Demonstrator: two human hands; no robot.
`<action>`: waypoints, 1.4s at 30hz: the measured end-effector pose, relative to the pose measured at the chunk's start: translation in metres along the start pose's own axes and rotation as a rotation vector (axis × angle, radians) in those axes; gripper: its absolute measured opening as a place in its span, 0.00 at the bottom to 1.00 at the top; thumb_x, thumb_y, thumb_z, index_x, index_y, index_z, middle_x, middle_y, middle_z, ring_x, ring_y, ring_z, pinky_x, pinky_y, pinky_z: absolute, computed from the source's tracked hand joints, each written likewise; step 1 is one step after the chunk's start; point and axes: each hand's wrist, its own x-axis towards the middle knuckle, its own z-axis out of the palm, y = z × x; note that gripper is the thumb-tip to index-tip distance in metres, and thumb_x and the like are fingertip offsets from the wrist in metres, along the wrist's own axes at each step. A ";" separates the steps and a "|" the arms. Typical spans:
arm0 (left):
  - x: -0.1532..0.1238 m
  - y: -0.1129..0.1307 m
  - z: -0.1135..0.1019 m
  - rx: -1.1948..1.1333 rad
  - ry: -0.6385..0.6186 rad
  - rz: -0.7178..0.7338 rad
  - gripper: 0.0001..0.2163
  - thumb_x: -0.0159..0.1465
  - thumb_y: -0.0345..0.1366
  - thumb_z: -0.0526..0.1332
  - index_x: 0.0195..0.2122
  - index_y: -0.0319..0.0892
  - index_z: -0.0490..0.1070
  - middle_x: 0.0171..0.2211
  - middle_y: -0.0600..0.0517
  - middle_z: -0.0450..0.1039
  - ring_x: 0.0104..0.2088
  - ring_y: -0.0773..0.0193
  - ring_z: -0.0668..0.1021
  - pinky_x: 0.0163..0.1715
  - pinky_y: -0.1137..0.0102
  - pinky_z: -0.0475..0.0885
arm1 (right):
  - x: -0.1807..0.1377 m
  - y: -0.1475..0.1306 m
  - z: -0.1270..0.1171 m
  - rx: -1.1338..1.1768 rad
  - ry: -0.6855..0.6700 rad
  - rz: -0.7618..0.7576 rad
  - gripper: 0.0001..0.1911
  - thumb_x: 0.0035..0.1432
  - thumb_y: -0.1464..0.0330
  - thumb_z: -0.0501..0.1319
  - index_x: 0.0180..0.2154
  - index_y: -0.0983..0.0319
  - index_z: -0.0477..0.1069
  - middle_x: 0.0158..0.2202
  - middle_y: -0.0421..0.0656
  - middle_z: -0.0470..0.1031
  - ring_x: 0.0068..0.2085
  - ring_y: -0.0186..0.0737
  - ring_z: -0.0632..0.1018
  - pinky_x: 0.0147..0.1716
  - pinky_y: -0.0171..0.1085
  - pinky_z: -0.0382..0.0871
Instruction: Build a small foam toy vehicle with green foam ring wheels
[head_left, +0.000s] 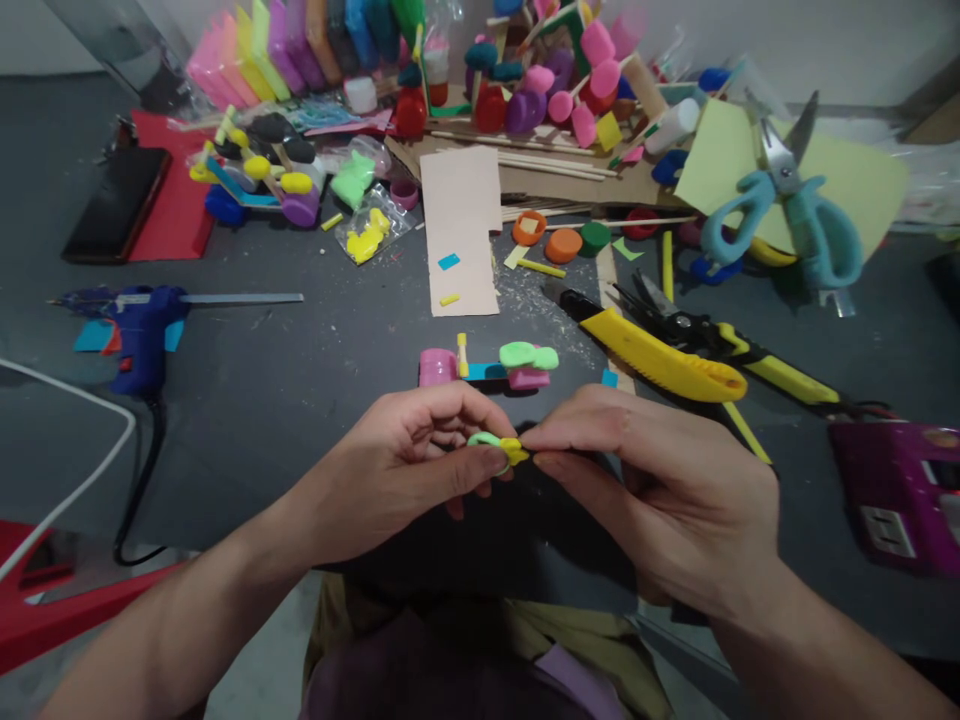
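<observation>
My left hand [420, 450] is closed, with thumb and fingers pinching a small piece of modelling clay. Its rounded part is light green [484, 439], and a yellow bit [514, 452] sticks out to the right. At that yellow end, the thumb and forefinger of my right hand [645, 480] are pinched together; their exact grip is partly hidden. Just beyond my hands a little toy car [487, 371] lies on the table, with pink wheels, a blue strip, a yellow-topped peg and a light green clay shape on its right end.
A blue glue gun [142, 330] lies at left. To the right are a yellow utility knife [660, 355], pliers [780, 372], scissors [787, 190] and a purple power box [892, 490]. Cardboard [461, 220], bottle caps [564, 246] and another toy car [259, 190] lie farther back.
</observation>
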 end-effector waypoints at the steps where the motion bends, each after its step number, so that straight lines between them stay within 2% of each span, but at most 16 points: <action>1: 0.000 0.000 0.000 0.004 0.000 0.000 0.10 0.65 0.43 0.66 0.41 0.43 0.75 0.32 0.54 0.75 0.31 0.70 0.76 0.27 0.78 0.74 | 0.000 0.000 0.000 0.000 0.001 -0.001 0.08 0.62 0.77 0.63 0.38 0.59 0.78 0.28 0.40 0.77 0.29 0.35 0.77 0.27 0.36 0.71; 8: -0.002 0.001 -0.004 0.052 0.042 0.014 0.10 0.64 0.44 0.67 0.40 0.43 0.76 0.31 0.54 0.75 0.29 0.71 0.75 0.26 0.78 0.72 | -0.003 0.003 -0.002 0.000 0.040 0.004 0.07 0.61 0.76 0.65 0.39 0.59 0.78 0.29 0.39 0.77 0.29 0.34 0.77 0.28 0.35 0.70; 15: -0.013 0.018 -0.014 0.017 0.288 0.115 0.07 0.63 0.39 0.68 0.38 0.43 0.75 0.29 0.54 0.75 0.27 0.69 0.76 0.20 0.80 0.69 | -0.003 0.006 -0.005 -0.119 0.285 0.039 0.12 0.61 0.77 0.64 0.41 0.54 0.79 0.34 0.38 0.81 0.35 0.38 0.79 0.36 0.38 0.73; 18: -0.019 0.023 -0.021 0.094 0.319 0.116 0.07 0.64 0.41 0.67 0.40 0.45 0.76 0.30 0.54 0.76 0.28 0.69 0.76 0.20 0.80 0.68 | 0.000 0.007 -0.012 -0.171 0.334 0.072 0.11 0.62 0.75 0.64 0.41 0.53 0.78 0.37 0.40 0.80 0.40 0.42 0.79 0.41 0.42 0.74; 21: -0.020 0.026 -0.030 0.273 0.328 0.099 0.10 0.64 0.44 0.67 0.41 0.45 0.77 0.29 0.54 0.76 0.27 0.70 0.74 0.21 0.79 0.67 | 0.005 0.004 -0.023 -0.306 0.190 0.091 0.06 0.64 0.69 0.64 0.42 0.53 0.77 0.45 0.45 0.79 0.46 0.48 0.79 0.47 0.49 0.74; 24: -0.014 0.030 -0.037 0.450 0.366 0.103 0.12 0.63 0.45 0.67 0.39 0.42 0.78 0.30 0.53 0.76 0.25 0.71 0.72 0.23 0.78 0.66 | 0.011 0.001 -0.028 -0.441 0.007 0.039 0.08 0.64 0.63 0.63 0.45 0.55 0.77 0.51 0.48 0.77 0.51 0.53 0.79 0.51 0.53 0.74; 29: 0.001 0.035 -0.041 0.482 0.332 0.095 0.09 0.64 0.42 0.66 0.38 0.41 0.78 0.31 0.54 0.79 0.27 0.71 0.74 0.25 0.78 0.66 | 0.026 0.006 -0.018 -0.548 -0.165 -0.006 0.14 0.63 0.65 0.63 0.49 0.62 0.74 0.54 0.53 0.75 0.55 0.58 0.76 0.52 0.58 0.74; 34: 0.008 0.029 -0.047 0.411 0.327 0.115 0.08 0.63 0.39 0.67 0.38 0.40 0.77 0.32 0.54 0.79 0.27 0.72 0.75 0.27 0.77 0.67 | 0.038 0.019 -0.001 -0.682 -0.206 -0.086 0.19 0.61 0.62 0.65 0.50 0.67 0.74 0.58 0.60 0.72 0.63 0.66 0.68 0.60 0.65 0.65; 39: 0.008 0.022 -0.053 0.383 0.341 0.132 0.08 0.61 0.38 0.68 0.37 0.39 0.76 0.31 0.53 0.77 0.26 0.71 0.74 0.26 0.75 0.67 | 0.047 0.025 0.013 -0.806 -0.229 -0.072 0.14 0.58 0.60 0.68 0.41 0.63 0.75 0.60 0.57 0.72 0.67 0.71 0.62 0.64 0.76 0.48; 42: 0.006 0.021 -0.054 0.369 0.330 0.138 0.08 0.61 0.39 0.68 0.37 0.39 0.76 0.30 0.54 0.76 0.26 0.71 0.73 0.25 0.76 0.66 | 0.048 0.025 0.019 -0.786 -0.208 -0.078 0.11 0.58 0.61 0.69 0.35 0.61 0.75 0.60 0.58 0.72 0.68 0.74 0.60 0.63 0.80 0.43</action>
